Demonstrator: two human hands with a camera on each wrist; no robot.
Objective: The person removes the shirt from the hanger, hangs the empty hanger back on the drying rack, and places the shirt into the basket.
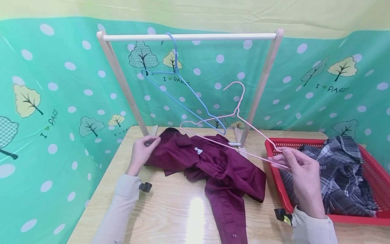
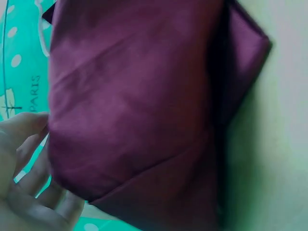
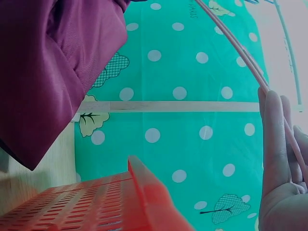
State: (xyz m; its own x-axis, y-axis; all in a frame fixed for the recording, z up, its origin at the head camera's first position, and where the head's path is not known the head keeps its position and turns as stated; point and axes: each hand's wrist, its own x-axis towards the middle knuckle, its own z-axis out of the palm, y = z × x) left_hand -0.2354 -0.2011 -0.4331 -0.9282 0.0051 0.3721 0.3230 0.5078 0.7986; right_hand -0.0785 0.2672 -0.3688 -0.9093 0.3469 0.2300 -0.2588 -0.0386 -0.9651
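A maroon shirt (image 1: pixel 219 166) lies crumpled on the table, with a white label (image 1: pixel 198 150) showing near its collar. At its far left side, my left hand (image 1: pixel 143 153) pinches the fabric between thumb and fingers; the left wrist view shows the maroon cloth (image 2: pixel 130 106) filling most of the frame beside the hand (image 2: pixel 33 168). My right hand (image 1: pixel 300 169) grips one end of a pink wire hanger (image 1: pixel 257 129), held in the air above the shirt with its hook upward. The right wrist view shows the hanger (image 3: pixel 245 57) crossing that hand's fingers (image 3: pixel 274 134).
Behind the shirt stands a rack with a white rail (image 1: pixel 207 37) and wooden posts (image 1: pixel 263 84). A blue hanger (image 1: pixel 195 93) hangs from the rail. To the right, a red basket (image 1: pixel 275 189) holds plaid clothing (image 1: pixel 335 176). A patterned green curtain (image 1: pixel 76 112) surrounds the table (image 1: pixel 164 210).
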